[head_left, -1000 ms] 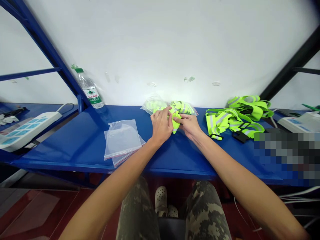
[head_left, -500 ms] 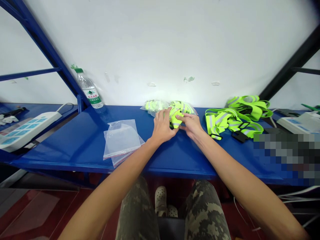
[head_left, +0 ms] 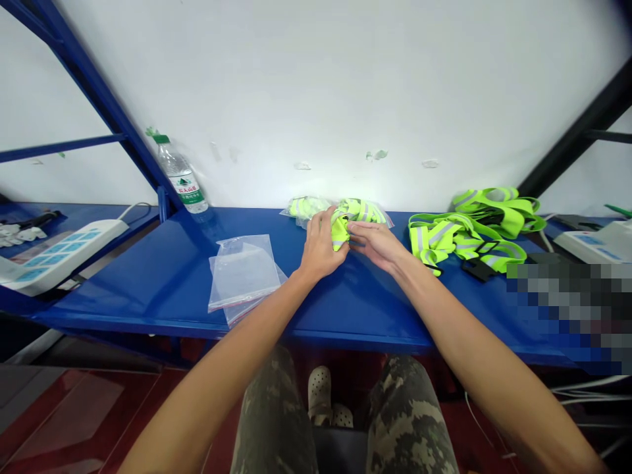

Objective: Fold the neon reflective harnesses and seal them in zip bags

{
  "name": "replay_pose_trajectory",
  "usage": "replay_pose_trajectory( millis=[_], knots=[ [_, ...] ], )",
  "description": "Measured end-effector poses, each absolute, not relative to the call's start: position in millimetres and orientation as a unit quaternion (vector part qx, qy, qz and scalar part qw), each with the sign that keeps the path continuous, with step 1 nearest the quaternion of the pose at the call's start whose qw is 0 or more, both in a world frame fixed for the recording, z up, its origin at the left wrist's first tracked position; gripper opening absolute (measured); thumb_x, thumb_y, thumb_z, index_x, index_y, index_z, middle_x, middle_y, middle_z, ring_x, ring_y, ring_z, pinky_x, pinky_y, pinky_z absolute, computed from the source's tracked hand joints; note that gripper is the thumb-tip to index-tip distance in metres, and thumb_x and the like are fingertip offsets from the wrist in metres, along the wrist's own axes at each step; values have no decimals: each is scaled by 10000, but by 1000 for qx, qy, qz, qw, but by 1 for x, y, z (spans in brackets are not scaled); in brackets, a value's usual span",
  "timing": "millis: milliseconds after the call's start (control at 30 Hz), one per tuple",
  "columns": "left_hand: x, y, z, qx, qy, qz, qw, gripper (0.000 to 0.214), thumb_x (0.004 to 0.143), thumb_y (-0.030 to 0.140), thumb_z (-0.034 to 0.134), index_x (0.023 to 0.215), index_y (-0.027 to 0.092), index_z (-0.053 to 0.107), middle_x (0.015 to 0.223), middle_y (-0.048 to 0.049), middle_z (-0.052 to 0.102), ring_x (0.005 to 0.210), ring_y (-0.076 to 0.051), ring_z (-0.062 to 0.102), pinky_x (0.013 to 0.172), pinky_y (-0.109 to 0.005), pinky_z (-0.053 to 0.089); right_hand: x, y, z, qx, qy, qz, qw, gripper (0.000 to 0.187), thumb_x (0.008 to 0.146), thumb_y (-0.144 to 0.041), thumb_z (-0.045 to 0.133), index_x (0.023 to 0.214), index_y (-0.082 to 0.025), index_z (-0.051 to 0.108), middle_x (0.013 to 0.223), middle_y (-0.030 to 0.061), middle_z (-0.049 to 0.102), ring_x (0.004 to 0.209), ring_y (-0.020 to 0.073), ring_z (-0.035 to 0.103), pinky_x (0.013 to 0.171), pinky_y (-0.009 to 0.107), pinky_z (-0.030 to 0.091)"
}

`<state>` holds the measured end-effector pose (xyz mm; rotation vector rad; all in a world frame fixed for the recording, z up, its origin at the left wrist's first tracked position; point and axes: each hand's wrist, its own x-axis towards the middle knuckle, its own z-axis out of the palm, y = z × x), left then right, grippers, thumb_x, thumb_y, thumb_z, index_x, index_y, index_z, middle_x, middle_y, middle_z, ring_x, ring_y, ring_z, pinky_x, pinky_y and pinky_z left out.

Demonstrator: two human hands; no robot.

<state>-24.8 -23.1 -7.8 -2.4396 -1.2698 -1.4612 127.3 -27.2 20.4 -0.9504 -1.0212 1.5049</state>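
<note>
A rolled fluorescent yellow-green reflective strap with grey stripes is held up just above the blue table. My left hand wraps its fingers around the left side of the roll. On the other side, my right hand has its thumb and fingers closed at the roll's right edge; the exact grip is partly hidden. Right behind the hands lie bagged straps, one clear bag on the left and another bagged strap on the right, against the wall.
Several flat clear zip bags lie on the table at left. Loose reflective straps with black buckles are heaped at right. A water bottle leans by the blue frame post. Power strips stand on the neighbouring surfaces.
The strap roll has turned and moved slightly left in my left hand, and less of it shows. My right hand's fingers have shifted at its edge. The view has moved a little.
</note>
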Motion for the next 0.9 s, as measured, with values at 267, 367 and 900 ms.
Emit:
replay_pose_trajectory(
  millis=[267, 367, 900],
  knots=[
    [-26, -23, -4, -779, -399, -483, 24, 708, 714, 171, 614, 1379, 124, 374, 1303, -160, 525, 1203, -288, 496, 1082, -438, 384, 123, -27, 15, -388, -480, 584, 528, 184, 748, -355, 730, 716, -177, 697, 846, 55, 730, 898, 195, 676, 824, 326, 553],
    [-26, -24, -3, -777, -410, -476, 44, 672, 741, 160, 593, 1378, 121, 382, 1296, -160, 526, 1199, -283, 489, 1078, -431, 383, 123, -23, 9, -417, -484, 523, 564, 145, 670, -301, 761, 718, -174, 712, 782, 38, 720, 801, 189, 676, 788, 343, 567],
    [-24, -25, -5, -759, -457, -460, 57, 494, 756, 206, 613, 1235, 172, 494, 1113, -111, 598, 1037, -265, 552, 932, -401, 461, 114, -30, 4, -430, -494, 457, 602, 446, 596, -291, 759, 937, -244, 476, 617, -71, 587, 537, 155, 611, 532, 312, 561]
  ],
)
